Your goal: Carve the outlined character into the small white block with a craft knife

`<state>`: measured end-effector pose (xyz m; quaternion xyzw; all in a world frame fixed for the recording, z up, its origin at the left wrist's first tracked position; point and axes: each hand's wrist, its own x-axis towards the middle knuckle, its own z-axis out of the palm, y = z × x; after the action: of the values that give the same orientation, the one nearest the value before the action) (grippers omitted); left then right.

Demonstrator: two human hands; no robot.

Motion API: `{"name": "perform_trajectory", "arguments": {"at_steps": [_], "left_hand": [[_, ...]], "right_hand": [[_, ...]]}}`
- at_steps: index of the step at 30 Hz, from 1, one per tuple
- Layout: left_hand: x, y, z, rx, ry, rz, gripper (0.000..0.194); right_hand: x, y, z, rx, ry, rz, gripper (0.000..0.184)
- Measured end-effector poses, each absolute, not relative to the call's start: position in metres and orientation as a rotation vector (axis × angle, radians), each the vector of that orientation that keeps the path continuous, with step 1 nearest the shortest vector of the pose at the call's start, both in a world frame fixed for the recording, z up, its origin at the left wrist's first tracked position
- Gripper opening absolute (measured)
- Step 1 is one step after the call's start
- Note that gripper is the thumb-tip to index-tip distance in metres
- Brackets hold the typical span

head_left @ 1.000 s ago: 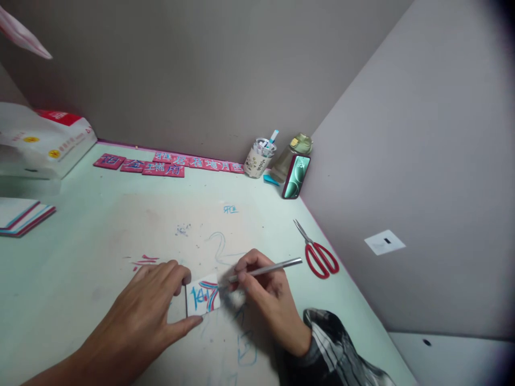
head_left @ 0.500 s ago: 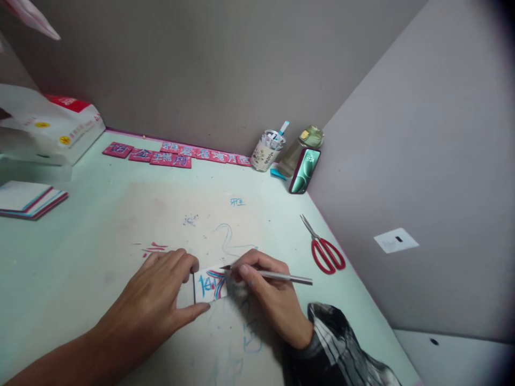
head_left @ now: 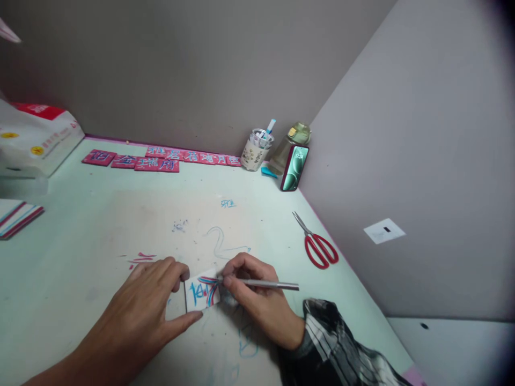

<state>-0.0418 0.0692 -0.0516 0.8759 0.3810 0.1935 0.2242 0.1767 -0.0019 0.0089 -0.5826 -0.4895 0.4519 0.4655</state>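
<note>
Toward the left of the desk (head_left: 72, 209), I have a stack of boards (head_left: 18, 214), white on top, with red and blue showing along its sides, and behind it a white bag (head_left: 52, 139) with red and yellow marks. Along the back edge runs an overlapping double row of red tiles (head_left: 156, 164) bearing pale blue characters. Nearer me, thin red strips (head_left: 141, 258) lie just beyond my left grip (head_left: 149, 295).

That grip is clamped on a white card (head_left: 200, 301), thumb at its near side, fingers at its far left corner. The card is over the beige middle of the desk, toward the near edge; its long axis runs left to right, the right end angled slightly away from me. It is small and dark along its left edge, with blue strokes and bands of red and blue that meet toward the right end.

My right grip (head_left: 259, 303) is closed around a silvery pen-like tool (head_left: 271, 284). It points left at the card's right end, its long axis nearly crosswise, butt slightly nearer me. Its shaft is slim and metallic; whether the tip touches the card, I cannot tell. At the back right corner stand a jar (head_left: 254, 154), a green-lidded bottle (head_left: 280, 156) and an upright phone (head_left: 295, 170). Near the right edge lie red-handled scissors (head_left: 311, 234), blades away from me.
</note>
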Motion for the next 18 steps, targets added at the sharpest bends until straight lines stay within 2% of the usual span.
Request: {"name": "perform_trajectory", "arguments": {"at_steps": [18], "left_hand": [[-0.035,0.072,-0.035,2.343,1.127,0.331,0.030]], "right_hand": [[0.176,-0.001,0.008,-1.427,-1.232,1.078,0.007]]}}
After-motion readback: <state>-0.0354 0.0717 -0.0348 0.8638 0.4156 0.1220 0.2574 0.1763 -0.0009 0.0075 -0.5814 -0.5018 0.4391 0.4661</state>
